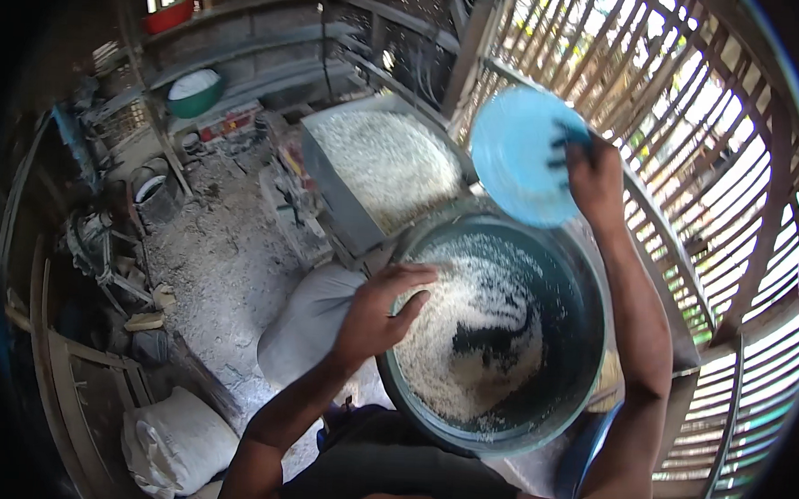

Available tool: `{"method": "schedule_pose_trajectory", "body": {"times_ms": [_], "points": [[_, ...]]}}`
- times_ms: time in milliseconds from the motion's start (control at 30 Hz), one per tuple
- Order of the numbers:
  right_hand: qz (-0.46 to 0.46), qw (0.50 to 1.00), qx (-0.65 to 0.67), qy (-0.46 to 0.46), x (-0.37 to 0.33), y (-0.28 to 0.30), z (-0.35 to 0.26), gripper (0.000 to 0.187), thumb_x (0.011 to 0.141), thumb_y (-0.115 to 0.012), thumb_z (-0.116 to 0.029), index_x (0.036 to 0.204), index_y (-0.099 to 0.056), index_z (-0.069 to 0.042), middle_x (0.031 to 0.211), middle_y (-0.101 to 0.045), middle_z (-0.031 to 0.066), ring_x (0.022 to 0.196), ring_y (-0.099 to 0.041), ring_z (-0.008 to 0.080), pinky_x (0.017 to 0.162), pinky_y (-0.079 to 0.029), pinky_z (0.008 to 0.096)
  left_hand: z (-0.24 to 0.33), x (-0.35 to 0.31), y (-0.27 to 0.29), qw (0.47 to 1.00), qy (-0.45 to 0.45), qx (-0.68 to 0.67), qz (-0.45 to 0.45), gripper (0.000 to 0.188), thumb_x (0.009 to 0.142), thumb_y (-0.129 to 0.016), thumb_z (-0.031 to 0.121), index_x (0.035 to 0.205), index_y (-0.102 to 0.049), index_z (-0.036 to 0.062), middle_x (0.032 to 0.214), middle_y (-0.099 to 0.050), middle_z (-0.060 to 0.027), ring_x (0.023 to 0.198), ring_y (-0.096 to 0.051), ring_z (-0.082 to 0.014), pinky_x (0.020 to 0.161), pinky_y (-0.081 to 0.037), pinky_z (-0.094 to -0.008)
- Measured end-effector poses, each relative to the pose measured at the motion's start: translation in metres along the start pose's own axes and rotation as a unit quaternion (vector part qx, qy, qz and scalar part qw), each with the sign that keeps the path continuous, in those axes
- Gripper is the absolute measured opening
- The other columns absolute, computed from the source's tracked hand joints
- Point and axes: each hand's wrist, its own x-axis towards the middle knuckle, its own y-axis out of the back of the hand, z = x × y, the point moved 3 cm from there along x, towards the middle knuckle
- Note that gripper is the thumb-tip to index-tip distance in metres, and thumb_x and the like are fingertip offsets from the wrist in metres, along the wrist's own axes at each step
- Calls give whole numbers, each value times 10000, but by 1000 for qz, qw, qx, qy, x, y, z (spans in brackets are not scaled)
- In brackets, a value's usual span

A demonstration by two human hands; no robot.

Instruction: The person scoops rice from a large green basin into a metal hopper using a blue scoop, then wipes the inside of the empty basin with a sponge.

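A large dark green tub [581, 373] stands in front of me, partly filled with pale loose grain [430, 362] that looks like rice. The dark bottom shows through a gap in the grain. Over the tub's left side reaches my left hand [383, 311], fingers stretched out and thumb apart, with nothing held; whether it touches the grain I cannot tell. My right hand [596, 180] grips the rim of a light blue plastic basin [519, 157], tilted above the tub's far edge. The fingers show dark through its thin wall.
A metal hopper [331, 188] full of white grain stands beyond the tub. Slatted walls [724, 166] rise on the right. On the left are a dusty floor [207, 259], a filled white sack [177, 440], and a green basin [195, 98] on a ledge.
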Motion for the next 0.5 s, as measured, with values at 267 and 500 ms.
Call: {"method": "schedule_pose_trajectory", "body": {"times_ms": [267,500], "points": [[-285,869,-349,-205,-241,54,133,217,774,-567,-137,931,-679,-38,845,-669,245,849,-659,424,767,-529,510,-19,-11,-8,975,-168,-145,-12,306,711,-670,103,532,-426,57,506,-445,-45,441,-436,-214,572,-371,-354],[-170,778,-17,-604,-320,6,81,162,808,-556,-116,805,-666,3,624,-640,126,663,-667,311,617,-518,438,32,1,-35,969,-207,-137,-5,324,672,-646,51,525,-360,84,492,-395,-35,409,-416,-204,475,-344,-330]]}}
